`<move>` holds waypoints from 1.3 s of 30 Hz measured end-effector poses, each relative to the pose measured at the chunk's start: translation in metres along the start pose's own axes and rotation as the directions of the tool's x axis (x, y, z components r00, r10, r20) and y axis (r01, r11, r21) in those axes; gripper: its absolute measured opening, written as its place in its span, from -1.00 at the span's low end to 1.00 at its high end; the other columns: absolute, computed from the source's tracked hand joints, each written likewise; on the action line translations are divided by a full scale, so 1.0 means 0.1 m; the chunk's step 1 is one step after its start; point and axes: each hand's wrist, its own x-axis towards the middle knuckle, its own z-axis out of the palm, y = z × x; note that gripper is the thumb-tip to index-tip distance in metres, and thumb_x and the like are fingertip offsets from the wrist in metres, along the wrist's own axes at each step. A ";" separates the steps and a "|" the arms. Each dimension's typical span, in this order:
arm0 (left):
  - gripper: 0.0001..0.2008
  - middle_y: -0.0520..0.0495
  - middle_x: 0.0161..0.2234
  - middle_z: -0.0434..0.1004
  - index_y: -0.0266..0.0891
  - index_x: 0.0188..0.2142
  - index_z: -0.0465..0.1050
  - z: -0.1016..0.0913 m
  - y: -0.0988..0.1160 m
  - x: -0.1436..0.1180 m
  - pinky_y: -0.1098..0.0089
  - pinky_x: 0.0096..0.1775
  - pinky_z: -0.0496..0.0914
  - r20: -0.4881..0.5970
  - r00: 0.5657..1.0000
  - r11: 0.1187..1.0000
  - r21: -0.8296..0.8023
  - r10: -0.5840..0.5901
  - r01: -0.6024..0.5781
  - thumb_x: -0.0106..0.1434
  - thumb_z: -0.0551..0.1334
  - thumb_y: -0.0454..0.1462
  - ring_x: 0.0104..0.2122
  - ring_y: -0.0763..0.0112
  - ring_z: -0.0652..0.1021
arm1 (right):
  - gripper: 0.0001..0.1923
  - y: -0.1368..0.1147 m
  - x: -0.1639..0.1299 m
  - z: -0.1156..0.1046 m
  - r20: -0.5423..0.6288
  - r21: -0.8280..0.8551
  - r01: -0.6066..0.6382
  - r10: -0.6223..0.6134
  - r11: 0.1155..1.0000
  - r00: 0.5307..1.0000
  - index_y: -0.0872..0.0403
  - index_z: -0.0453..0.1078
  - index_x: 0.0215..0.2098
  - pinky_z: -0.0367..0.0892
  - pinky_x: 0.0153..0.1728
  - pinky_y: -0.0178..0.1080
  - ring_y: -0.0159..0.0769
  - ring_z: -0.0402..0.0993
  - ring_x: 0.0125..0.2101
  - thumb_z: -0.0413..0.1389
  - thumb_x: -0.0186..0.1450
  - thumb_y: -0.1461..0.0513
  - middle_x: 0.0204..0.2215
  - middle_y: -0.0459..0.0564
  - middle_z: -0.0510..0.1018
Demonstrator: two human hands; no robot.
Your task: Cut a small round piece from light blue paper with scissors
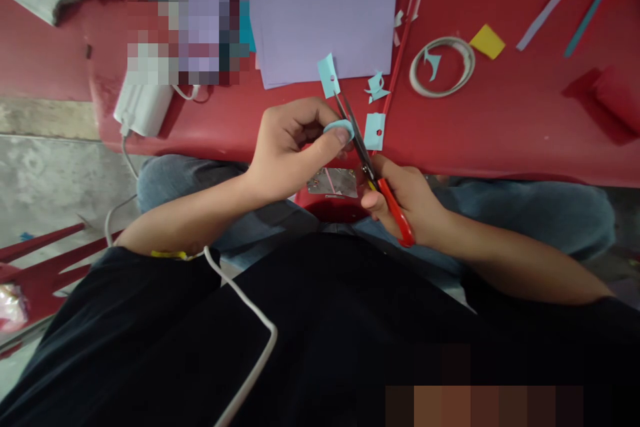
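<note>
My left hand point(295, 147) pinches a small piece of light blue paper point(339, 128) between thumb and fingers, over the table's near edge. Wrapped round the red handles of a pair of scissors point(367, 163) is my right hand point(407, 197). The scissor blades point up and to the left, right beside the held paper; whether they touch it I cannot tell. Just past the blade tips is a light blue paper piece with a hole point(326, 73). Another holed blue piece point(373, 132) lies right of the blades, with curled blue scraps point(377, 87) above it.
Large lilac sheets point(325, 13) lie on the red table point(500, 127). To their right are a tape roll point(414, 73), a yellow paper piece point(488, 42) and paper strips point(545, 17). A white power adapter point(145, 97) with a cable stands at the left. A white cord point(267, 327) crosses my shirt.
</note>
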 end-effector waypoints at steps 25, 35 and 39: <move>-0.60 0.01 -0.39 0.64 -0.14 -0.35 0.57 -0.02 0.01 0.01 0.35 -0.32 0.58 -0.024 1.000 1.000 -0.019 -0.018 0.018 0.39 0.48 0.09 -0.39 0.42 0.67 | -0.38 -0.08 -0.01 -0.01 -0.002 -0.047 -0.011 0.011 0.999 1.000 0.04 0.41 -0.08 0.16 -0.50 -0.28 -0.38 0.31 -0.57 0.25 0.41 -0.32 -0.54 -0.17 0.45; -0.64 0.02 -0.41 0.64 -0.15 -0.36 0.57 -0.03 0.01 0.01 0.34 -0.34 0.55 -0.027 1.000 0.998 -0.063 0.003 -0.005 0.40 0.50 0.02 -0.43 0.41 0.67 | -0.37 -0.07 -0.01 -0.03 0.005 -0.048 -0.009 0.009 0.999 1.000 0.04 0.43 -0.07 0.17 -0.50 -0.28 -0.36 0.34 -0.58 0.27 0.39 -0.32 -0.54 -0.15 0.48; -0.59 0.02 -0.41 0.64 -0.15 -0.36 0.56 -0.03 0.01 0.01 0.34 -0.33 0.57 -0.037 0.999 0.999 -0.045 -0.023 0.022 0.38 0.50 0.08 -0.42 0.41 0.67 | -0.38 -0.09 -0.01 -0.03 0.002 -0.045 -0.011 0.011 0.999 1.000 0.04 0.43 -0.08 0.16 -0.51 -0.28 -0.35 0.33 -0.58 0.28 0.39 -0.32 -0.56 -0.15 0.47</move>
